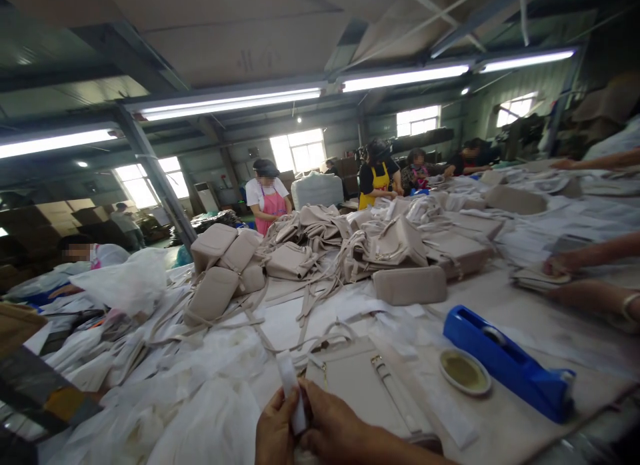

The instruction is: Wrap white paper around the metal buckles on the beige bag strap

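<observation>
My left hand (274, 430) and my right hand (333, 426) meet at the bottom edge, both pinched on a narrow white strip (291, 388) that stands up between them. Just beyond my fingers a beige handbag (363, 384) lies flat on the table with its strap and gold clasp facing up. Loose white wrapping sheets (200, 392) lie to the left of my hands.
A blue tape dispenser (507, 362) and a small round dish (465, 371) sit at the right. Beige bags (345, 252) and straps are heaped across the long table (500, 425). Another person's hands (580, 272) work at the right edge. Several workers stand at the far end.
</observation>
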A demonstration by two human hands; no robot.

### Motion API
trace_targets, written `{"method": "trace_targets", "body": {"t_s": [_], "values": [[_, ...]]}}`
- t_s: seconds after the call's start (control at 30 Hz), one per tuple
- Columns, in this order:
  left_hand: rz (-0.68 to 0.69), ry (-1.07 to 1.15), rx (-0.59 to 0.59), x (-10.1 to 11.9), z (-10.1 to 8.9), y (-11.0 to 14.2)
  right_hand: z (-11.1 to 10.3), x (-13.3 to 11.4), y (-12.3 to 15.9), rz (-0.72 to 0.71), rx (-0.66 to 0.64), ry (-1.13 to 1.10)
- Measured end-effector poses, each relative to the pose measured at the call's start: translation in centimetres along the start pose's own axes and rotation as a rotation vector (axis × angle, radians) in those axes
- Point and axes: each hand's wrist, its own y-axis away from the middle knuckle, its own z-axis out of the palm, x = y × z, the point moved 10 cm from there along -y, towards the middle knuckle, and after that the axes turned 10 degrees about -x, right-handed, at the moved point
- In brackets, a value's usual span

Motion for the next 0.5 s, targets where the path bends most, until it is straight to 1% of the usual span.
{"method": "trace_targets", "body": {"t_s": [0.03,0.07,0.1,0.17,0.2,0.27,0.37,0.43,0.5], "values": [[0.016,-0.027,0.006,0.2,0.1,0.0,-0.5,0.1,0.1,-0.006,-0.033,-0.139],[0.028,-0.059,0.015,0.4,0.2,0.1,-1.3,0.1,0.2,-0.010,-0.040,-0.252],[0.035,-0.095,0.026,0.5,0.4,0.1,-2.2,0.1,0.0,-0.008,-0.019,-0.323],[0.034,-0.162,0.048,0.8,0.7,0.2,-3.8,0.3,-0.5,0.006,0.060,-0.350],[0.026,-0.193,0.058,0.8,1.0,0.3,-4.3,0.5,-0.9,0.016,0.095,-0.340],[0.018,-0.235,0.052,0.9,1.5,0.4,-4.7,1.0,-1.7,0.045,0.158,-0.333],[0.054,-0.303,-0.007,1.3,2.6,0.5,-4.6,2.0,-2.4,0.064,0.232,-0.330],[0.061,-0.343,-0.054,1.4,3.1,0.5,-4.6,2.7,-2.4,0.073,0.253,-0.327],[0.038,-0.336,-0.076,1.3,3.1,0.4,-4.5,3.2,-2.3,0.087,0.237,-0.335]]}}
